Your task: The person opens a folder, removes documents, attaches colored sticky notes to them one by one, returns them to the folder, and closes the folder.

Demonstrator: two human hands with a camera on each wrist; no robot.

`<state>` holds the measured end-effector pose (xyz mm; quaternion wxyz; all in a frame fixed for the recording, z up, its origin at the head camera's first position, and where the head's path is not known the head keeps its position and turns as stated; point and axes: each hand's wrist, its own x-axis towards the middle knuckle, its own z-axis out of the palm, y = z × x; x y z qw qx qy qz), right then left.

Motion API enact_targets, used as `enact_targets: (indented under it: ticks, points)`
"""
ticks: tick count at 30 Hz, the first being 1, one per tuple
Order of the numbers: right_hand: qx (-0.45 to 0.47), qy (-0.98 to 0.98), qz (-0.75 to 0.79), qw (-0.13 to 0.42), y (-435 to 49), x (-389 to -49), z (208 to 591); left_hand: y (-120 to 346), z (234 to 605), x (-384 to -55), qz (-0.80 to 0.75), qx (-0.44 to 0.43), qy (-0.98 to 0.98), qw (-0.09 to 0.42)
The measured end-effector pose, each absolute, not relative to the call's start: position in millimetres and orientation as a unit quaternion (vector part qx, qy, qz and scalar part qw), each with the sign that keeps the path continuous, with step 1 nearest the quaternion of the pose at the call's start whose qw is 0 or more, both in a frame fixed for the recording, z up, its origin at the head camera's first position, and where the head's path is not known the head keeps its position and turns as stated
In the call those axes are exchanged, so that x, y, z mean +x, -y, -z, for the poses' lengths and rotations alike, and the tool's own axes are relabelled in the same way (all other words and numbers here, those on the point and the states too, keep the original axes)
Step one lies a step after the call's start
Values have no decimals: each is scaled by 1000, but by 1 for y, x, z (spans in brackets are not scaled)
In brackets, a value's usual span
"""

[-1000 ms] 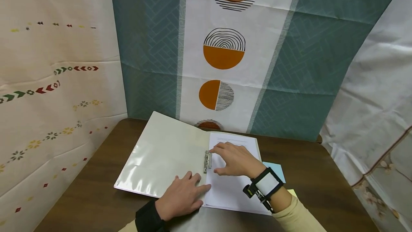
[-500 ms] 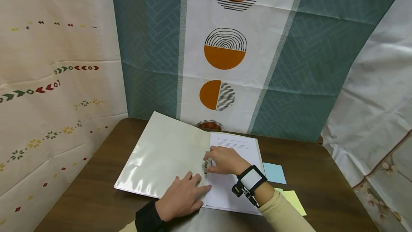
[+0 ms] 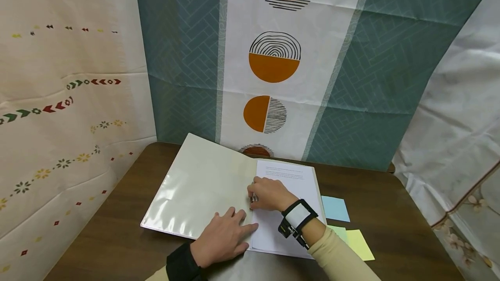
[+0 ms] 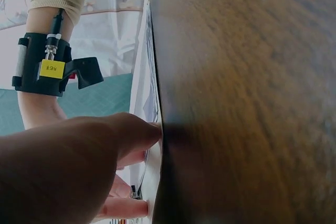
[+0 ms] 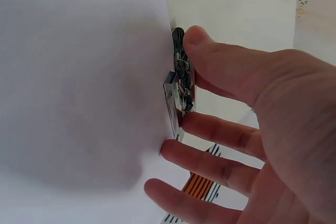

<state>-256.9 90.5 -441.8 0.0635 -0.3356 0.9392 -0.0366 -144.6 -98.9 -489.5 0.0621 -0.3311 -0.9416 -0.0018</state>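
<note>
An open white binder [image 3: 207, 177] lies on the table, its cover folded out to the left. A stack of white paper [image 3: 287, 229] is in its right half, with printed lines on the top sheet. At the spine is the binder's metal clip [image 5: 181, 77]. My right hand [image 3: 269, 194] grips at this clip, thumb toward one end and forefinger toward the other, while the other fingers rest over the paper. My left hand [image 3: 222, 235] lies with spread fingers on the binder's lower edge by the spine, thumb reaching the paper's edge.
Right of the binder lie a blue sticky note [image 3: 336, 208], a green one [image 3: 339, 232] partly covered, and a yellow one [image 3: 360, 245]. Patterned cloths hang behind and beside the brown table [image 3: 398, 229].
My right hand has moved left and down from above the paper onto the metal clip, and its fingers have drawn in. More of the sticky notes shows. My left hand stays in place.
</note>
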Motion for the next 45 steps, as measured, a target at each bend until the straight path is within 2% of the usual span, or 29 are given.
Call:
enact_targets:
  ticks: [14,22,26,34,41,45]
  points:
    - [-312,-945,22,94,-78,-255,438,100,489,-145,5,-325,944,47]
    - [-349,-932,30,87,-74,-259,446,101,490,-144,12,-330,942,58]
    - [-345,-932,15,106,-70,-258,440,101,490,-145,14,-328,943,54]
    - [-356,-929,30,99,-83,-285,484,98,491,-144,16,-332,941,55]
    - [-340,-932,55,117,-78,-264,451,98,488,-144,-1,-330,941,72]
    - [-345,-931,49,114,-75,-259,447,99,488,-144,3,-322,944,67]
